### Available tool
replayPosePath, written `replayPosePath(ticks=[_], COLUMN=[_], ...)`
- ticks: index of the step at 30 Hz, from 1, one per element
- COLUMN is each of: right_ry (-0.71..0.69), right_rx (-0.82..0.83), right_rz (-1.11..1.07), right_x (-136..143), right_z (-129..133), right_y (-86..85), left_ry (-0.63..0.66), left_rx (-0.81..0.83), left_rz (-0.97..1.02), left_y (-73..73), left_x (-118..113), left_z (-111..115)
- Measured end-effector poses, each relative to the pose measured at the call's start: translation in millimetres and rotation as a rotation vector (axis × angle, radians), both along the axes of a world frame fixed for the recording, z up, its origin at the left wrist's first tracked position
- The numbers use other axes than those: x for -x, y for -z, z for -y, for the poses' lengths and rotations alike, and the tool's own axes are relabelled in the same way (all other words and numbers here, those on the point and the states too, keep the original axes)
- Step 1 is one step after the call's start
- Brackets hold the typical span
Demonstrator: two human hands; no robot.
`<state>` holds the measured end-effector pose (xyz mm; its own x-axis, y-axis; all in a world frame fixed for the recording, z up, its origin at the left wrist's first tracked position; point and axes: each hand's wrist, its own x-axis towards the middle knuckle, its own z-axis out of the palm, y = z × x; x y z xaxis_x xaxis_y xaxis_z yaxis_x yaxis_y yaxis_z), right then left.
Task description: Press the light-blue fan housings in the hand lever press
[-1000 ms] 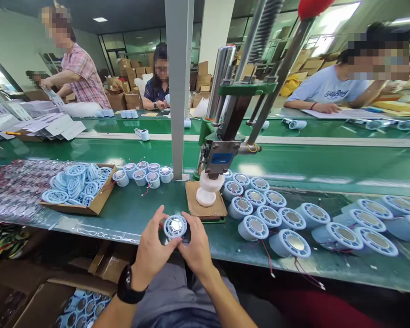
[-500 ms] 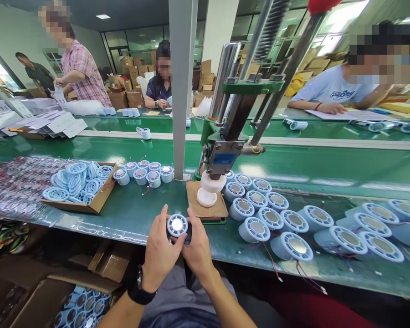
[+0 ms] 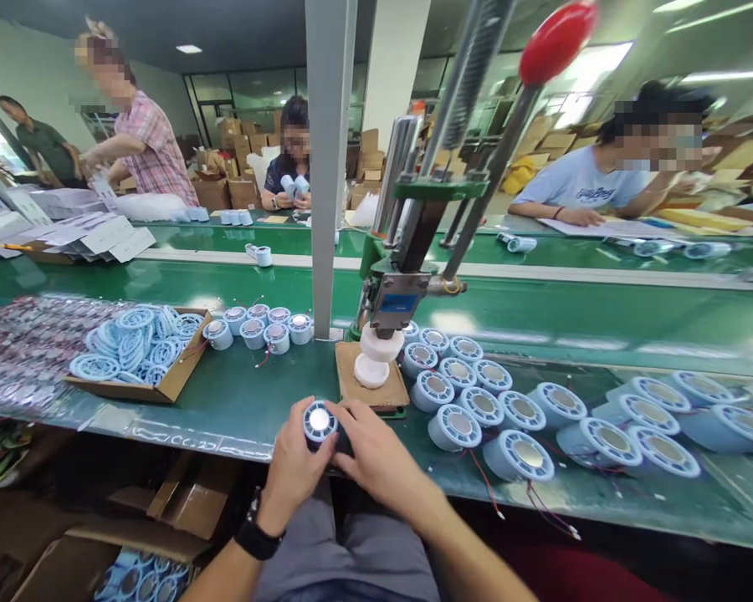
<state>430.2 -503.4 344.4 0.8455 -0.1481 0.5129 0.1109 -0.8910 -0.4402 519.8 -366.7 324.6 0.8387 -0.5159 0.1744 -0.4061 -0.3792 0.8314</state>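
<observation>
One housing (image 3: 320, 420) at near edge of bench (image 3: 260, 393), left hand (image 3: 296, 466) clamped around it, right hand (image 3: 376, 456) just beside it, right grip indeterminate, press (image 3: 402, 301) farther right, rings (image 3: 131, 343) at left.

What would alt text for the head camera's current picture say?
A person's left hand grips a round light-blue part with a silver face, right hand close beside it, at a green workbench. Ahead stands a green metal lever press with a red knob; similar light-blue parts flank it.
</observation>
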Motion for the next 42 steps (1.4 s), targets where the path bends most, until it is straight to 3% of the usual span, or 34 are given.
replayPosePath(ticks=[2,3,5,6,7,8,10,12,15,19,21,23,26,29,33,35,37,42], right_ry=[-0.006,0.068,0.285,0.464,0.530,0.562,0.525,0.436,0.309,0.305,0.295,0.200,0.022,-0.017,0.024,0.071,0.129,0.221], right_rx=[0.129,0.178,0.263,0.248,0.205,0.142,0.003,-0.116,-0.200,-0.220,-0.231,-0.167,0.011,0.100,0.147,0.166,0.180,0.168], right_rz=[0.091,0.183,0.371,0.449,0.490,0.499,0.455,0.438,0.539,0.580,0.604,0.649,0.671,0.629,0.603,0.622,0.673,0.654], right_x=[6.8,7.6,0.4,-7.6,-17.7,-29.0,-50.8,-67.0,-77.7,-73.1,-60.8,-41.9,-16.2,-7.6,4.3,15.3,18.6,-25.4], right_z=[29.8,45.9,78.6,94.5,109.4,123.1,144.9,158.0,163.4,160.0,158.1,155.9,151.8,147.5,138.3,133.2,132.5,160.9], right_y=[-69.8,-112.4,-200.3,-239.9,-273.3,-299.3,-327.9,-332.0,-321.7,-320.1,-319.5,-310.5,-279.2,-243.7,-219.0,-220.3,-232.9,-286.5], left_ry=[0.026,0.035,0.069,0.099,0.131,0.160,0.210,0.267,0.370,0.434,0.465,0.440,0.244,0.070,0.051,0.035,0.008,0.025], left_rx=[0.011,0.031,0.099,0.140,0.179,0.213,0.270,0.316,0.369,0.367,0.326,0.259,0.132,-0.095,-0.432,-0.516,-0.543,-0.515], left_rz=[-0.050,-0.057,-0.059,-0.068,-0.081,-0.092,-0.113,-0.138,-0.190,-0.199,-0.153,-0.014,0.354,0.656,0.852,0.910,0.943,0.916], left_y=[-15.3,-24.2,-40.8,-47.5,-52.6,-56.0,-58.0,-55.0,-46.2,-36.0,-34.8,-36.4,-39.2,-35.4,-24.6,-23.8,-26.8,-28.2], left_x=[-18.9,-28.8,-45.2,-50.5,-53.5,-54.4,-51.3,-45.8,-40.2,-38.2,-39.9,-48.0,-77.3,-115.2,-139.0,-133.7,-119.5,-67.2], left_z=[7.0,13.2,30.6,41.3,52.7,64.2,86.3,105.1,124.7,129.6,122.2,108.8,81.1,52.2,27.6,22.6,19.2,10.6])
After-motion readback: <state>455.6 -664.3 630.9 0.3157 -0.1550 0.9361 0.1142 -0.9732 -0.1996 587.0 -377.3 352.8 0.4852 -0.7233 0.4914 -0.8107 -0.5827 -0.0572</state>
